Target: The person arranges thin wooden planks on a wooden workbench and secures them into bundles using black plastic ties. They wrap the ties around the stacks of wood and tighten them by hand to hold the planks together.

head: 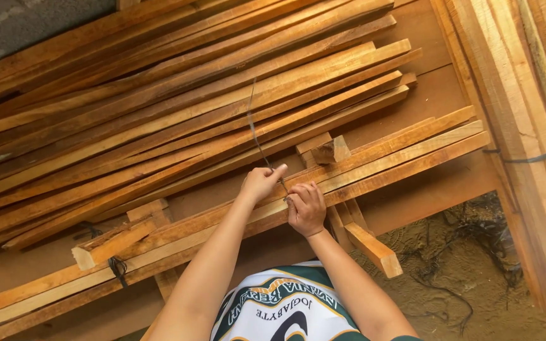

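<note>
Left hand (261, 183) pinched shut on dark strap (253, 129), strap end rising over loose slat pile (178, 120). Right hand (306, 208) curled closed on strap's lower part, pressing on slat bundle (374, 164) lying across board platform (424, 101). Second tie (119, 268) near bundle's left end. Best done, by judgement: keep strap taut, square across slats, thumb pinning the crossing, no slack.

At frame centre, the left hand (261, 182) and right hand (306, 208) pinch a thin dark strap (254, 129) over a bundle of long reddish-brown wooden slats (406, 158)
</note>
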